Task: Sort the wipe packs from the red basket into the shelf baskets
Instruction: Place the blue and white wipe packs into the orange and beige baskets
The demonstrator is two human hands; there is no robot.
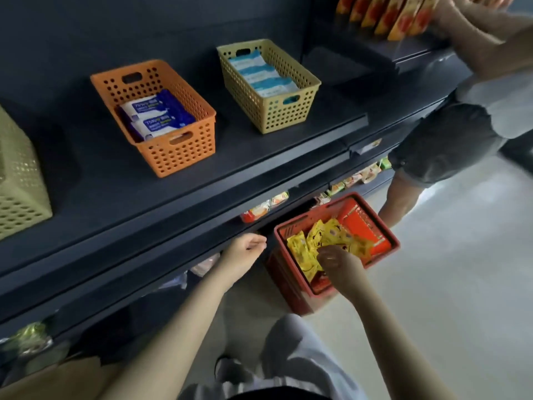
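In the head view, the red basket (375, 226) is seen on the floor below the dark shelf (202, 157), and it serves as the landmark here. Yellow wipe packs (317, 241) are piled inside it. The right hand (336, 262) is lowered into the red basket, its fingers curled onto the yellow packs; whether a pack is actually gripped cannot be told. The left hand (245, 251) is held just left of the red basket, loosely curled and empty. Above and to the left of the red basket, an orange basket (173, 157) with 2 white-and-blue packs (153, 116) is set on the shelf. Directly above the red basket, a tan basket (277, 111) holding light blue packs (262, 73) is seen. Far left, a green basket (17, 183) is partly visible. A second person (461, 134) stands above and right of the red basket.
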